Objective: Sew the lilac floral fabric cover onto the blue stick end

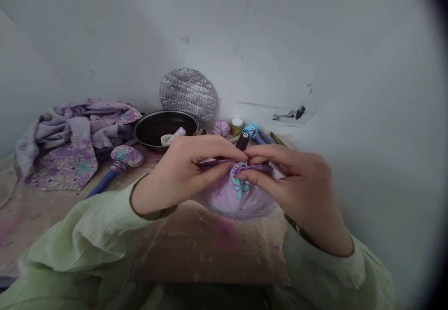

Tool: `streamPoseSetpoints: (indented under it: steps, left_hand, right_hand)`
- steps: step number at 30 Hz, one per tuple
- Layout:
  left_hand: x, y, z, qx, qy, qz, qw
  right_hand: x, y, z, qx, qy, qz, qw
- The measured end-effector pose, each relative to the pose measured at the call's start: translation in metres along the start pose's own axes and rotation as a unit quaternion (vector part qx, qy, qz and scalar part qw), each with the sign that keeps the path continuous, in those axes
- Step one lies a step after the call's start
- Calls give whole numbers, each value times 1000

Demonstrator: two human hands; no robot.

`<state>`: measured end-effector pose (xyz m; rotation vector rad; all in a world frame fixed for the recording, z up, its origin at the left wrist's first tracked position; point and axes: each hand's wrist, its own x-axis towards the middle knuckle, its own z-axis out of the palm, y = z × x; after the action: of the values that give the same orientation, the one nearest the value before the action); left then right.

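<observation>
Far left on the surface point(192, 249), a heap of crumpled purple floral cloth point(72, 135), then a blue-handled tool with a fabric-wrapped head point(126, 156) and a dark pan point(150, 125), a silvery quilted disc point(188, 91) propped upright behind it. Next came the left hand point(191, 172), pinching one side of a gathered lilac fabric point(241, 193), which lay between the two hands and spread in a pale mound below their fingertips, a dark spool point(242, 141) just beyond. Rightmost, the right hand point(292, 181) gripped the opposite side of the gathers between thumb and fingers, the fingertips of both nearly meeting.
</observation>
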<state>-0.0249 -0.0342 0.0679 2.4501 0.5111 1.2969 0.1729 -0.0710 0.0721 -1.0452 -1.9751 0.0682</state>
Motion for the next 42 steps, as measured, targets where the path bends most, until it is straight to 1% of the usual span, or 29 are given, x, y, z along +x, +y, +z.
streamPoseSetpoints:
  steps: [3, 5, 9, 11, 13, 16, 17, 19, 21, 22, 23, 25, 28, 30, 32, 34, 35, 36, 37, 39, 40, 41, 42]
  left_hand:
    - [-1, 2, 1, -8, 20, -35, 999]
    - [-1, 3, 1, -21, 21, -55, 998]
    - [0, 2, -1, -73, -8, -95, 993]
    - [1, 0, -1, -89, -16, -110, 990]
    - [2, -2, 0, -103, -12, -124, 987]
    - [4, -5, 0, -144, 0, -152, 978]
    - [5, -6, 0, -155, 2, -159, 975]
    - [6, -9, -1, -157, 13, -167, 973]
    - [7, -12, -1, -139, 21, -167, 976]
    - [7, -15, -1, -131, 23, -167, 977]
    - [7, -17, -1, -127, 26, -167, 977]
    - [6, -23, 1, -127, 42, -159, 978]
    - [6, -31, 5, -103, 97, -132, 981]
    - [7, -34, 8, -70, 123, -115, 983]
    - [9, -35, 11, -46, 134, -109, 984]
    - [12, -34, 14, -22, 123, -105, 987]
    - [13, -33, 15, -6, 116, -104, 988]
    - [14, -32, 16, 13, 114, -99, 988]
    - [14, -31, 17, 36, 118, -85, 989]
    - [12, -29, 20, 86, 148, -30, 985]
    - [9, -30, 21, 104, 165, 6, 981]
    - [4, -31, 22, 116, 177, 38, 977]
    - [-3, -33, 24, 115, 182, 66, 974]
  right_hand:
    - [0, 3, 0, 1, -25, 0, 1000]
    - [0, 5, 0, 17, -27, -9, 999]
    - [-2, 7, 4, 26, -4, -26, 999]
    - [-2, 7, 6, 26, -1, -17, 1000]
    - [-1, 8, 6, 39, -12, 3, 999]
    - [3, 13, 6, 109, -47, 48, 992]
    - [4, 16, 6, 143, -71, 64, 985]
    - [7, 23, 6, 189, -136, 89, 969]
    - [9, 28, 6, 166, -198, 106, 960]
    - [9, 30, 6, 133, -217, 113, 961]
    - [9, 31, 6, 97, -222, 119, 963]
    - [9, 31, 7, 39, -205, 125, 970]
    - [7, 27, 9, -10, -139, 107, 984]
    - [6, 25, 12, -30, -98, 93, 990]
    - [6, 25, 16, -27, -92, 107, 990]
    - [6, 27, 23, -13, -104, 135, 985]
    - [7, 29, 27, -15, -98, 139, 985]
    - [7, 32, 30, -26, -74, 128, 989]
    - [7, 36, 34, -48, -36, 104, 993]
    - [6, 43, 40, -101, 48, 36, 993]
    - [3, 47, 43, -120, 56, 8, 991]
    - [-1, 50, 46, -131, 38, -11, 991]
    - [-6, 53, 49, -136, -6, -23, 990]
